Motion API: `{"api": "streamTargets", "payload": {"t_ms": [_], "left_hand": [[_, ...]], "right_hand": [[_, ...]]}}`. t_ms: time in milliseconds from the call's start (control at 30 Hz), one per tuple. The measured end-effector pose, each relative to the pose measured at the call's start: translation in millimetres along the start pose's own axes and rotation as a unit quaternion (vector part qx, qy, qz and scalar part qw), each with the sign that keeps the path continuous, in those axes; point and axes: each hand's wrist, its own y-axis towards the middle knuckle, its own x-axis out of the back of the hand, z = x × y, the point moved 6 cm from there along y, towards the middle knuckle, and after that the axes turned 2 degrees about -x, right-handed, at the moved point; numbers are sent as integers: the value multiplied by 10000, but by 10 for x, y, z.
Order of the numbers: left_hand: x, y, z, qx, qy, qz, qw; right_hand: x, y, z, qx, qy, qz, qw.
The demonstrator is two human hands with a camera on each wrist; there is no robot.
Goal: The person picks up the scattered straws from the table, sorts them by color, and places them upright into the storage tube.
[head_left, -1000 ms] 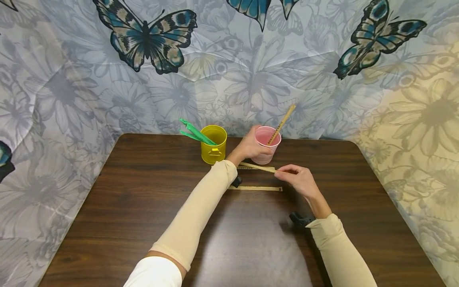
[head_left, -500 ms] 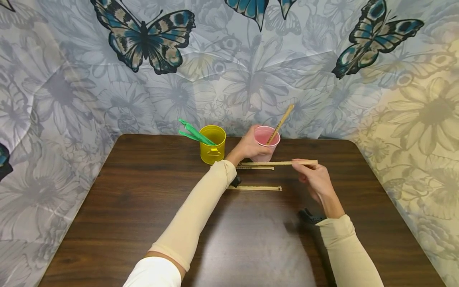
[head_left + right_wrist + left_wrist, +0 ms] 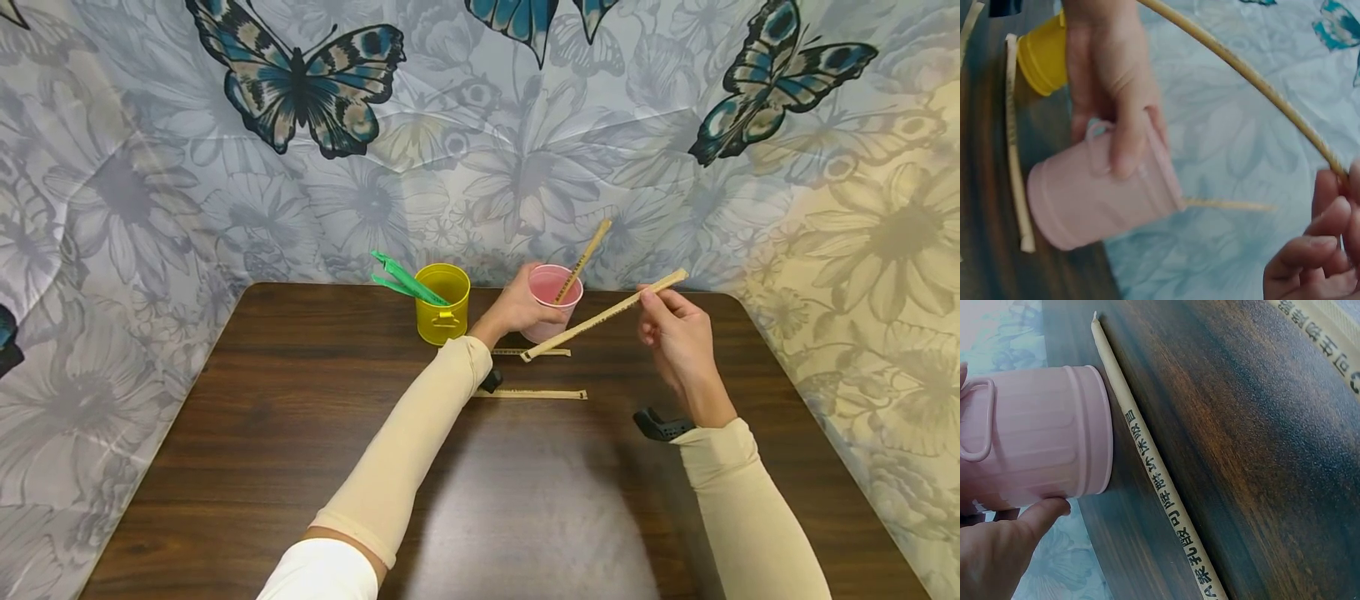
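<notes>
My left hand (image 3: 521,304) grips a small pink bucket (image 3: 547,328) by its side, with the thumb along the wall in the right wrist view. One straw in a tan paper wrapper (image 3: 592,250) leans out of that bucket. Between thumb and fingers my right hand (image 3: 678,337) pinches a second wrapped straw (image 3: 603,318), raised and slanting, its lower end in front of the bucket. Another wrapped straw (image 3: 1147,447) lies on the table beside the bucket's base, printed with dark characters. Nearer the front lies one more wrapped straw (image 3: 543,394), partly hidden by the left arm.
Left of the pink bucket stands a yellow bucket (image 3: 442,321) with green wrapped sticks (image 3: 408,277) leaning out of it. The dark wooden table (image 3: 300,433) ends at the back against a butterfly-patterned cloth (image 3: 480,167).
My right hand has moved right and up, lifting its straw off the table area and tilting the outer end upward. The left hand still holds the pink bucket in place.
</notes>
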Motion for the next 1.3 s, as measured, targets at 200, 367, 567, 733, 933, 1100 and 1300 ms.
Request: {"api": "streamTargets", "payload": {"t_ms": [200, 367, 567, 733, 933, 1100, 1300], "left_hand": [[10, 0, 33, 147, 160, -85, 9997], [8, 8, 46, 112, 126, -28, 9999], [22, -13, 35, -13, -23, -12, 10000], [20, -24, 46, 25, -9, -65, 10000], [12, -13, 47, 51, 13, -123, 9999], [8, -12, 17, -41, -42, -111, 9999], [22, -14, 23, 54, 143, -124, 9998]], "right_hand": [[-243, 185, 255, 306, -276, -103, 9991], [-434, 360, 383, 713, -333, -54, 9969], [-556, 573, 389, 1231, -498, -435, 9902], [-577, 619, 299, 1172, -826, -799, 9864], [-576, 598, 142, 877, -1399, -800, 9830], [-537, 613, 32, 665, -1462, -725, 9843], [-479, 581, -77, 81, -1703, -778, 9823]]}}
